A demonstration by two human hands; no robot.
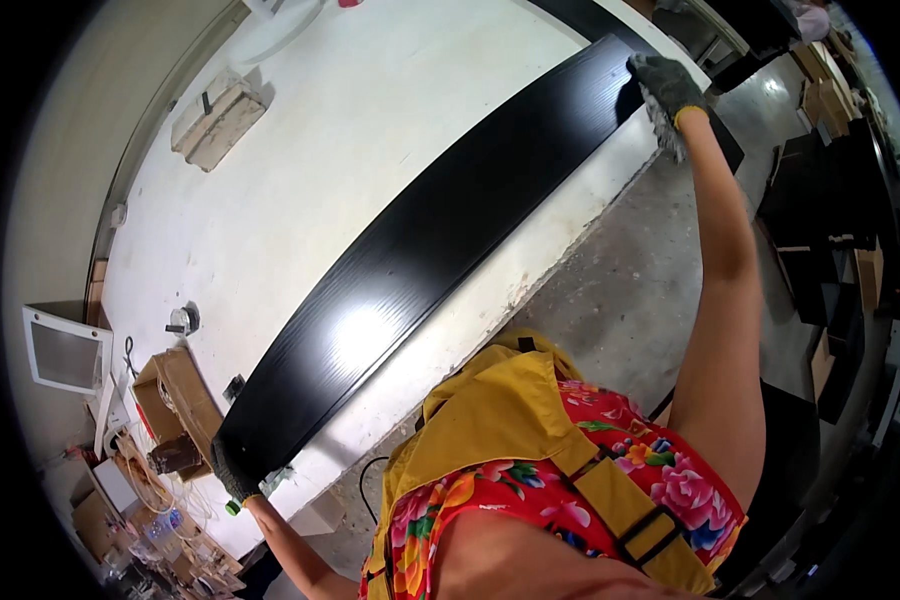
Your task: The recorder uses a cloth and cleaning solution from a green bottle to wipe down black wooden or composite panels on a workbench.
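Note:
A long black wood-grain board point(440, 230) lies slantwise along the near edge of a white worktable point(370, 120), a bright light glaring on its lower part. At its left end, my left hand point(234, 472) in a dark work glove grips the board's edge, the fingertips partly hidden against the black. Over by the far right end, my right hand point(670, 88), in a dark glove with a yellow cuff, is closed around a shaggy grey rag point(662, 128) that hangs beside the board's edge. How far the fingers wrap there is hard to see.
A second black panel point(570, 15) lies at the far edge. A wrapped block point(215, 120) rests at the back left. An open cardboard box point(175, 400) stands beside the board's left end, near cluttered cords and a white-framed panel point(65, 350). Dark boards point(820, 190) stack at right.

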